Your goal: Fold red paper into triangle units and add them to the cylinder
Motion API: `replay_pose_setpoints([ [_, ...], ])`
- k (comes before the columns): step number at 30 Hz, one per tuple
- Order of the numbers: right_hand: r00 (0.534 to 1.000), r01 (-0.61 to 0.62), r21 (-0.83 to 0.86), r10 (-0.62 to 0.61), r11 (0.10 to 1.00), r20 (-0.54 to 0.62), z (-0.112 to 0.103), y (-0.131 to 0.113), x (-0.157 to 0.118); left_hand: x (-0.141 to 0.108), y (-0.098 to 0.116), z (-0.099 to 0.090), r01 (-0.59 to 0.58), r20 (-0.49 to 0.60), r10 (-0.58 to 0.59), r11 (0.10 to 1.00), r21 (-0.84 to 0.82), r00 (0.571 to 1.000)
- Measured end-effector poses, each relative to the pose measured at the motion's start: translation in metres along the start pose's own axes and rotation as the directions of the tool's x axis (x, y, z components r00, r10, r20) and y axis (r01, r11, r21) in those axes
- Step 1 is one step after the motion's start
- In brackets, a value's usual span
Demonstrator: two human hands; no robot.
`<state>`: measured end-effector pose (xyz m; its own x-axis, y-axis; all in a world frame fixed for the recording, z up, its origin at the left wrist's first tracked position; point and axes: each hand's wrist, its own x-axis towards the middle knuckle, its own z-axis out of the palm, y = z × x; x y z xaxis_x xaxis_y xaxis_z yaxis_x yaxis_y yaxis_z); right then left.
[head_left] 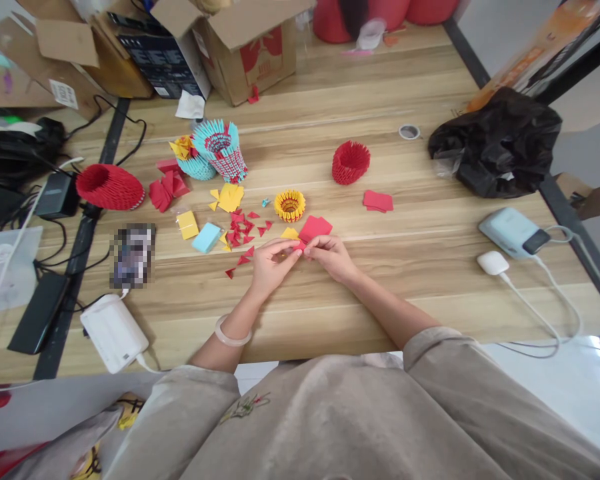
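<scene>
My left hand (pixel 273 265) and my right hand (pixel 334 257) meet near the middle of the wooden table, both pinching one small red paper piece (pixel 301 247). Just beyond them lie flat red paper sheets (pixel 317 228) and a bit of yellow paper (pixel 290 233). A yellow ring of folded paper (pixel 290 206) stands behind these. Several small red folded triangles (pixel 240 229) are scattered left of my hands. Further left are a light blue paper stack (pixel 207 237) and a yellow paper stack (pixel 187 225).
Folded-paper forms stand farther back: a red one (pixel 351 162), a blue-and-red one (pixel 225 150) and a red oval (pixel 110 187). A phone (pixel 133 255) and white power bank (pixel 115 332) lie left. A black bag (pixel 497 143) and blue charger (pixel 513 232) sit right. Boxes (pixel 250 53) line the back.
</scene>
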<state>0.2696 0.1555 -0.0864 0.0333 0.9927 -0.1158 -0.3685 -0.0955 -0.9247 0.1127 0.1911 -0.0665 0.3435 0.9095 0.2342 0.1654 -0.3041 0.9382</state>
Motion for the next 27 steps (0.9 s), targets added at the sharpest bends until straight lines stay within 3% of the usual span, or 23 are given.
replay_pose_setpoints([
  [5,0.998,0.003,-0.028,-0.005,1.0,-0.06,0.002,0.002,-0.0008,-0.0006,-0.002,0.0007,-0.034,-0.005,0.034,0.999,-0.005,0.999],
  [9,0.998,-0.008,-0.067,0.003,0.998,-0.063,0.0015,-0.0003,-0.0008,0.0009,-0.0025,-0.0015,-0.046,0.073,0.045,0.999,0.009,0.996],
  [17,0.998,0.001,-0.107,-0.008,0.994,-0.065,0.0019,-0.0018,-0.0012,-0.002,-0.0038,0.0033,0.071,0.009,-0.071,0.997,-0.01,0.997],
  [21,0.993,0.082,-0.199,-0.097,0.977,-0.069,0.0029,0.0015,-0.0051,-0.0012,-0.003,0.005,0.171,-0.021,-0.173,0.982,-0.078,0.985],
  [24,0.959,0.248,-0.406,-0.283,0.88,-0.03,0.0013,0.0013,-0.0084,0.0007,-0.0023,0.004,0.276,-0.006,-0.281,0.944,-0.182,0.96],
  [27,0.86,0.477,-0.572,-0.489,0.668,0.147,-0.0029,-0.0013,-0.0092,0.0026,-0.002,0.0022,0.387,0.034,-0.395,0.874,-0.293,0.918],
])
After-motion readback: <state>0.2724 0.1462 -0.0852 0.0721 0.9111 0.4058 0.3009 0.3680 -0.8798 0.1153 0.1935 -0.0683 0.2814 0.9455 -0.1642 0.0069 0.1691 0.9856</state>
